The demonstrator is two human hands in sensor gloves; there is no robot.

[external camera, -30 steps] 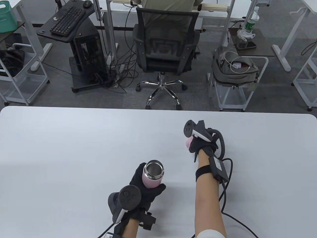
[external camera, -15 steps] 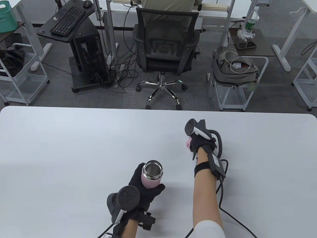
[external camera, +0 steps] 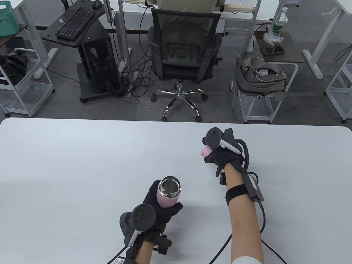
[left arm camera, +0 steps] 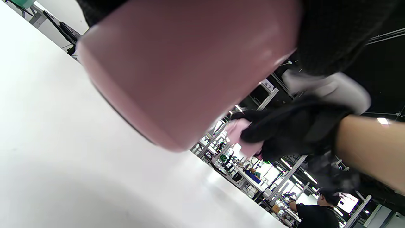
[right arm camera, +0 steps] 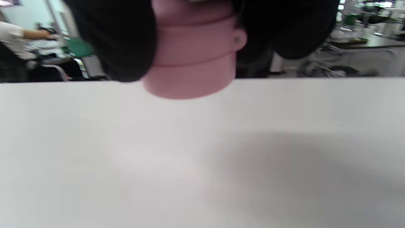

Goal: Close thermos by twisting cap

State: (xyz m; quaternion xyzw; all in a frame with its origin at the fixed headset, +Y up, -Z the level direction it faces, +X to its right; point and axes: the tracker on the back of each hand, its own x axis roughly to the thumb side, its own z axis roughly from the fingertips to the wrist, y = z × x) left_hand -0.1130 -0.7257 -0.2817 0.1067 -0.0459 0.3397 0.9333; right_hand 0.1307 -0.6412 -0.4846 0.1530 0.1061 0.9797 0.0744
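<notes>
My left hand (external camera: 162, 206) grips a pink thermos (external camera: 168, 194) with an open steel mouth, held above the white table (external camera: 68, 165) near its front. In the left wrist view the thermos body (left arm camera: 177, 69) fills the top, its base off the table. My right hand (external camera: 220, 158) holds the pink cap (external camera: 205, 151) farther back and to the right, apart from the thermos. In the right wrist view the cap (right arm camera: 193, 60) sits between my gloved fingers (right arm camera: 120, 41), just above the table. The cap also shows in the left wrist view (left arm camera: 237, 133).
Beyond the table's far edge stand an office chair (external camera: 184, 55), a keyboard stand (external camera: 74, 24) and a cart with a grey bag (external camera: 261, 77). Cables (external camera: 247, 225) trail from my right wrist across the table's front.
My right hand has lifted the cap slightly and shifted it left, with the forearm swinging to the right. The left hand and thermos have barely moved.
</notes>
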